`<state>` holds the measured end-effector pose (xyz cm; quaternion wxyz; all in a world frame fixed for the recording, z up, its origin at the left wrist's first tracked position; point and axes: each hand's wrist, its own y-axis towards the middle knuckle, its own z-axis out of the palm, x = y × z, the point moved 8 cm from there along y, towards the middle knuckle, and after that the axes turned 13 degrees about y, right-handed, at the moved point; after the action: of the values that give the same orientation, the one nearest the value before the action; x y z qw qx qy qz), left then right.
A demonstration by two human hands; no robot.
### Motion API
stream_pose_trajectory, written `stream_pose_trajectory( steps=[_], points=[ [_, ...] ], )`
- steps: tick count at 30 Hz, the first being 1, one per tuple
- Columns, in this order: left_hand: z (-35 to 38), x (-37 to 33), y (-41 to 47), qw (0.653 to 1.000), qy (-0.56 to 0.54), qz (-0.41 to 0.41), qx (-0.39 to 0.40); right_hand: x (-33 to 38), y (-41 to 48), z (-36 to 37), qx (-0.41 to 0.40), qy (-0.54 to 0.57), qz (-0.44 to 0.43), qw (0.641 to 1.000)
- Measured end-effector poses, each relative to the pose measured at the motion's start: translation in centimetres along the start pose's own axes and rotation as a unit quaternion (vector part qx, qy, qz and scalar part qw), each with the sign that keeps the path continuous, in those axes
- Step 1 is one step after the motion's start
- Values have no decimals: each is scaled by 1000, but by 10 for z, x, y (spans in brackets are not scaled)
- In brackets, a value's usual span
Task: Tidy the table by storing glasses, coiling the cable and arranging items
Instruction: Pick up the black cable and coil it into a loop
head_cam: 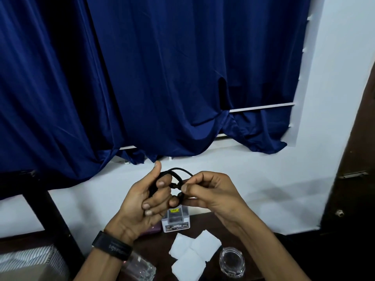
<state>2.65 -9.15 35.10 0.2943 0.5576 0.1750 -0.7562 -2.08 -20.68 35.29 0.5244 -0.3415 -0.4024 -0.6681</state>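
Nearest us, at the lower edge: a clear glass dish point(232, 261) stands upright on the dark desk point(160, 248). We can see straight through its bowl. A second glass piece point(142, 268) sits to the left, partly hidden behind the left forearm, and we cannot tell its shape. Between the two lie three white squares point(192, 252), flat and overlapping at their corners.

Farther back stands a small clear box point(176, 222), lid closed, with a yellow label on top and a printed strip on its front. Something dark sits inside; we cannot tell what it is. Just left of the box a purple item point(151, 230) shows, mostly covered by the left hand.

The cable point(178, 170) is black and is held in the air above the box, off the desk. The left hand point(142, 201) has its palm toward us, its fingers curled round the gathered loops and its thumb upright. A black wristband point(112, 249) is on that wrist. The right hand point(211, 191) pinches the cable between thumb and forefinger just beside the coil, the other fingers curled in. One loop arcs over the gap between the two hands.

Behind them are a white wall point(243, 169) and a blue curtain point(162, 78).
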Motion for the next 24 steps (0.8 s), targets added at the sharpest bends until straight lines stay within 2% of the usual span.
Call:
stream_pose_trajectory(
  steps=[7, 15, 17, 21, 24],
  points=[
    [-5, 9, -2, 987, 155, -35, -34, -1, -1, -6, 33, -61, -37, 997],
    [-29, 3, -6, 940, 285, 22, -186, 6, 2, -30, -15, -125, -81, 989],
    [-26, -2, -9, 925, 340, 35, -167, 10, 3, -35, -25, -170, -88, 981],
    [-7, -13, -10, 889, 446, 73, -72, 13, 5, -32, -22, -279, -89, 956],
    [-4, -16, -8, 869, 478, 94, -87, 15, 3, -26, -12, -297, -107, 949]
  ],
)
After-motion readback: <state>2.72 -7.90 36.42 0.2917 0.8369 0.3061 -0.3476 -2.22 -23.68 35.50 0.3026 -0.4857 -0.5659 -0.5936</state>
